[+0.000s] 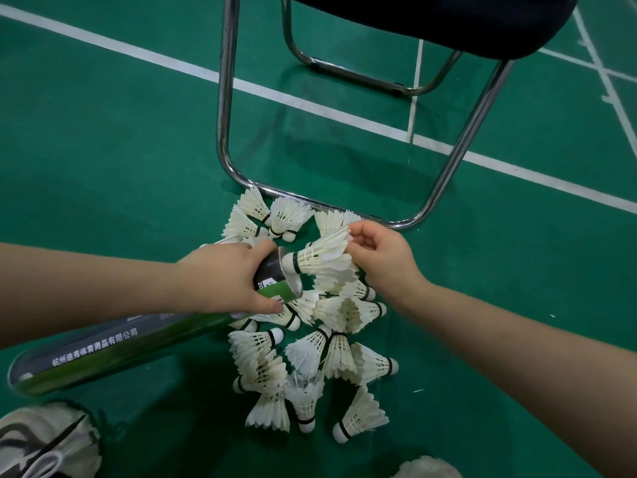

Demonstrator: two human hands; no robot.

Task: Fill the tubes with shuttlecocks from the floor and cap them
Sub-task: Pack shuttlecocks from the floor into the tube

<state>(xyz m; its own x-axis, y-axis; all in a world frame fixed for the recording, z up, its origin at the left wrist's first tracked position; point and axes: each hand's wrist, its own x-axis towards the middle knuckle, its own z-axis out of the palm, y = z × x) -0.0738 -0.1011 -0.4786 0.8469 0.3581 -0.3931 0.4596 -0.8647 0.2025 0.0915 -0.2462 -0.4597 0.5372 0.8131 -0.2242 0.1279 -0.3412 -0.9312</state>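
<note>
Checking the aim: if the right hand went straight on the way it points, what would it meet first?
Probably the open mouth of the tube, held by the left hand. The right hand pinches a shuttlecock by its feathers, cork at the rim; depth is hard to judge.

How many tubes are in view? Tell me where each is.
1. The tube is gripped by the left hand, its mouth at the shuttlecock the right hand pinches. Others may lie outside view.
</note>
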